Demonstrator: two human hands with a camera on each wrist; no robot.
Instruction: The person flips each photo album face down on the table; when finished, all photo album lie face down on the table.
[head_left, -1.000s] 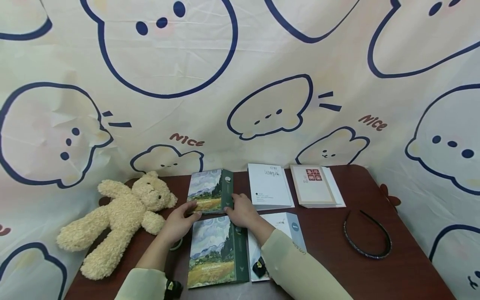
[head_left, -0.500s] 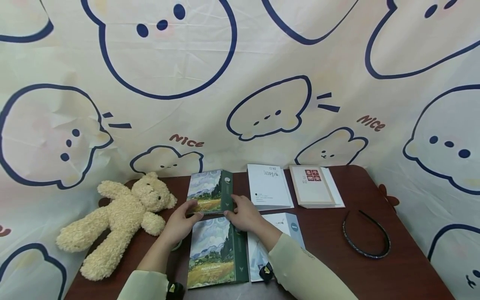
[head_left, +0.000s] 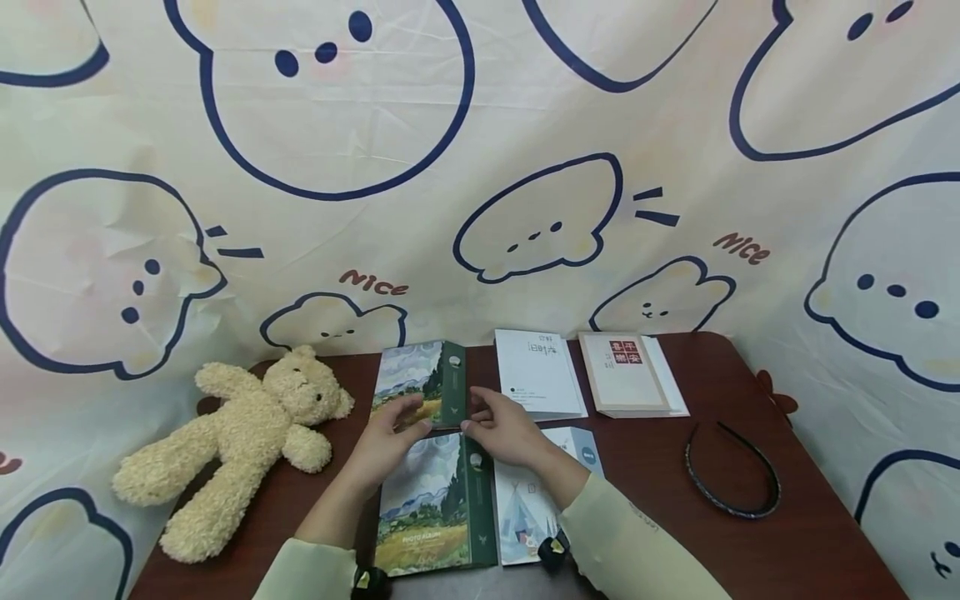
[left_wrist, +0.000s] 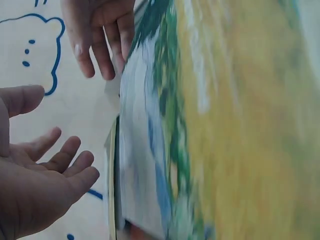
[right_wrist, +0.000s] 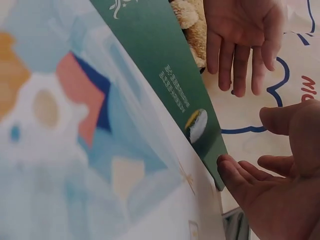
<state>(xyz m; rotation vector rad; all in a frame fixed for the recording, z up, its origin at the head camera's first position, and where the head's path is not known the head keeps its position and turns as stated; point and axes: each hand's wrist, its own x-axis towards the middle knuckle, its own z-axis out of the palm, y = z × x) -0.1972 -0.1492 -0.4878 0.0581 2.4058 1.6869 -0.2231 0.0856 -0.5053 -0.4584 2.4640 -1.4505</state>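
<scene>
Two photo albums with a painted landscape cover and green spine lie one behind the other: the rear album point(head_left: 408, 371) and the front album point(head_left: 423, 500). My left hand point(head_left: 386, 446) hovers where the two meet, fingers loosely parted and holding nothing. To its right my right hand point(head_left: 510, 429) is likewise bare, beside the green spines, its fingers relaxed. Both wrist views show the left hand point(left_wrist: 47, 187) and the right hand point(right_wrist: 280, 195) with spread fingers, apart from each other. Partly under the right forearm lies a pale blue and white album point(head_left: 521, 508) with a tent picture.
A cream teddy bear point(head_left: 255, 433) lies at the left. Behind the right hand are a white album point(head_left: 536, 371) and a beige album point(head_left: 626, 375) with red print. A dark headband point(head_left: 731, 500) rests on the brown table point(head_left: 660, 542) at the right.
Both hands have come away from the rear album's front corners and shifted right, the fingers loosening. The albums stay where they were.
</scene>
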